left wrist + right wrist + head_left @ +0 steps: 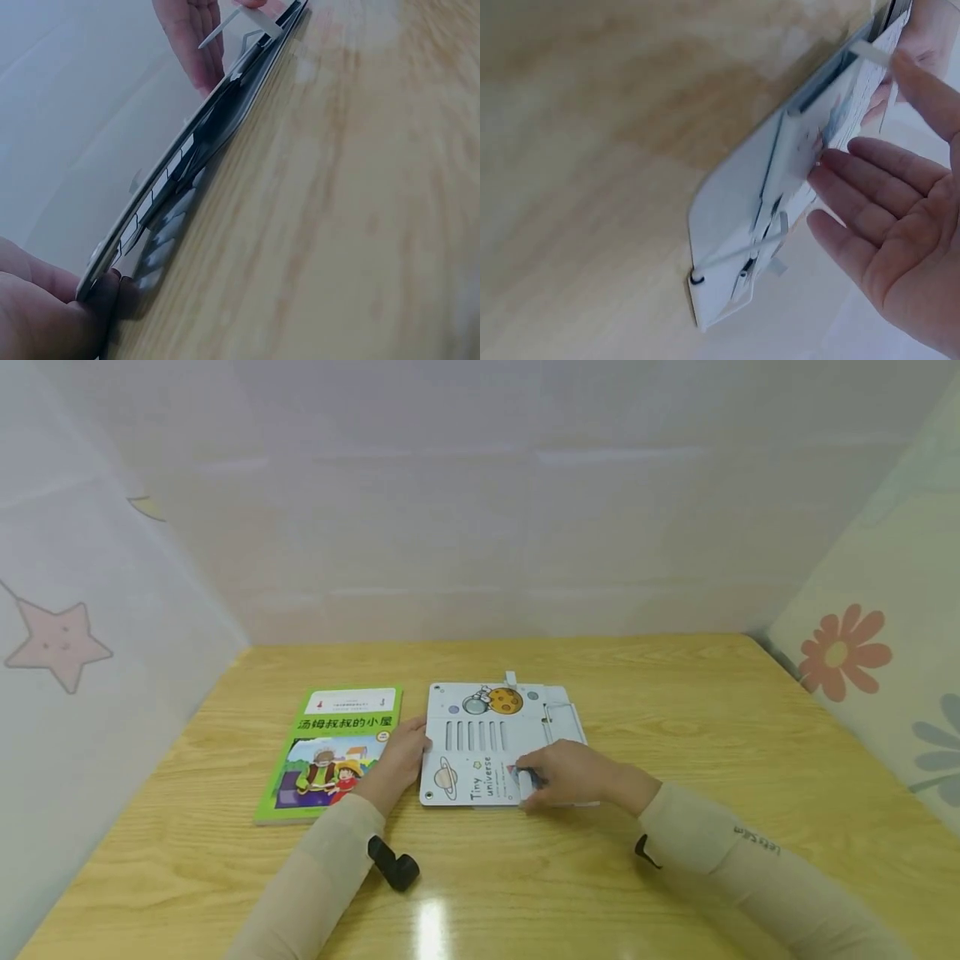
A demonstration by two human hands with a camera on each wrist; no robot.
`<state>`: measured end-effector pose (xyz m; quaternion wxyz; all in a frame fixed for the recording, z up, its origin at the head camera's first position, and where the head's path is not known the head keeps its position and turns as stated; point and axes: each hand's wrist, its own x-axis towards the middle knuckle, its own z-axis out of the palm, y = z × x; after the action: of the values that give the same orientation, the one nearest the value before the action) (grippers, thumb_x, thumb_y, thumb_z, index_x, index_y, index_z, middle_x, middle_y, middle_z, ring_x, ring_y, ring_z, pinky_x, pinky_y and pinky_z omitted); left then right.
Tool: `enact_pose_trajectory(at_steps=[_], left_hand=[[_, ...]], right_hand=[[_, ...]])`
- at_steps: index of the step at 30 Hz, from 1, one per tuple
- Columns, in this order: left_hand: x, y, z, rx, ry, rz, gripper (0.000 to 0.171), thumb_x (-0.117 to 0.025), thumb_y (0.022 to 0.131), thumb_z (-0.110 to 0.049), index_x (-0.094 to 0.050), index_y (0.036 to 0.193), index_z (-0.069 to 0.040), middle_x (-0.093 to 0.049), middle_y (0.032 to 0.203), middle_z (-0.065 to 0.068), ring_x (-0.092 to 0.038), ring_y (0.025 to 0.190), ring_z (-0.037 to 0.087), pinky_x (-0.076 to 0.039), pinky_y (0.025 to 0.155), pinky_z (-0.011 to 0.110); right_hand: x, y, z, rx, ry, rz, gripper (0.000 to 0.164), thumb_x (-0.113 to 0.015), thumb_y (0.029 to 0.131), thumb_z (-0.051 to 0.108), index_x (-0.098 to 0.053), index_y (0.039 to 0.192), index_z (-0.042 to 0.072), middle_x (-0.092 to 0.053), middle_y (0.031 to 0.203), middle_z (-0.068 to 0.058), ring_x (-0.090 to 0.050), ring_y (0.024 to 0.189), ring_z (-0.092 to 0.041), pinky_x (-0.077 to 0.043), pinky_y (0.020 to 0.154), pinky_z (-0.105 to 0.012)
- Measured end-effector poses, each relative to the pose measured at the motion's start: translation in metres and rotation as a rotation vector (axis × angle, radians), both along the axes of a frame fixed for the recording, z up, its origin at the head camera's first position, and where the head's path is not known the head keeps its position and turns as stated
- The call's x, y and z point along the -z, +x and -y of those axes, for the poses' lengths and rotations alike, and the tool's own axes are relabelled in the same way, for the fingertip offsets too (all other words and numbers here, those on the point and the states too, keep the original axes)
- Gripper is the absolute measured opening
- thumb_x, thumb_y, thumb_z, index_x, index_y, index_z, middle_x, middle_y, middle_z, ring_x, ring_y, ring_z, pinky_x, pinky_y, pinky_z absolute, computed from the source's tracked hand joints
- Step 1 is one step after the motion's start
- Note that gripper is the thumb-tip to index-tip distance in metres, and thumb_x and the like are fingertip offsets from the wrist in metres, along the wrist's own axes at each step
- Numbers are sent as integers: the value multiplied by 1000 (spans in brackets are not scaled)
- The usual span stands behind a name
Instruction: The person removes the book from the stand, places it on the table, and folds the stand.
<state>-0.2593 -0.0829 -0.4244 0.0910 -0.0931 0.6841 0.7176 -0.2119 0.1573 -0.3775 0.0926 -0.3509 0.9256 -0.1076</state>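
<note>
A flat white book stand (487, 743), printed "Tiny universe" with planets and an astronaut, lies folded on the table. My left hand (405, 752) grips its left edge; in the left wrist view the thumb is over the board and fingers (52, 315) go beneath it. My right hand (566, 774) is at the near right part of the stand. Its thumb touches a white page clip (871, 54) at the near edge, while the other fingers (855, 191) stretch out over the printed face. Another small clip (511, 678) sticks up at the far edge. Thin wire legs (735, 249) show at the right end.
A green picture book (330, 752) lies left of the stand, close to my left hand. The wooden table (675, 693) runs back to a pale cloth wall (525, 527), with cloth sides left and right. A black wrist strap part (393, 864) hangs from my left sleeve.
</note>
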Motion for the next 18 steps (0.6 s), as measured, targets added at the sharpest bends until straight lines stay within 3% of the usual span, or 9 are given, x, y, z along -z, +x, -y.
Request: enact_pose_trajectory(at_steps=[3, 5, 10, 18], left_hand=[[1, 0, -1, 4, 4, -15, 62, -35, 82, 17, -26, 142, 7, -31, 148, 22, -22, 141, 32, -20, 117, 40], [3, 0, -1, 6, 7, -31, 61, -34, 82, 17, -27, 142, 8, -32, 147, 24, -24, 140, 34, -21, 116, 41], [7, 1, -3, 3, 22, -29, 61, -35, 81, 18, -27, 141, 9, -33, 146, 24, -27, 139, 34, -23, 116, 41], [6, -1, -1, -22, 40, -23, 63, -35, 79, 19, -27, 142, 9, -31, 148, 24, -26, 140, 33, -22, 116, 39]], right_hand=[[-5, -10, -1, 27, 0, 27, 50, -71, 81, 35, -63, 118, 4, -70, 106, -4, -64, 91, -15, -52, 82, -30], [-9, -20, -1, 66, 5, 34, 49, -68, 83, 34, -61, 121, 2, -64, 121, -11, -58, 114, -25, -47, 97, -41], [-11, -52, -2, 178, 16, 29, 58, -64, 87, 31, -49, 132, -2, -52, 135, -18, -45, 128, -34, -38, 106, -47], [-7, -97, 7, 332, -41, 77, 73, -63, 88, 29, -28, 142, -6, -35, 145, -24, -33, 134, -39, -30, 112, -49]])
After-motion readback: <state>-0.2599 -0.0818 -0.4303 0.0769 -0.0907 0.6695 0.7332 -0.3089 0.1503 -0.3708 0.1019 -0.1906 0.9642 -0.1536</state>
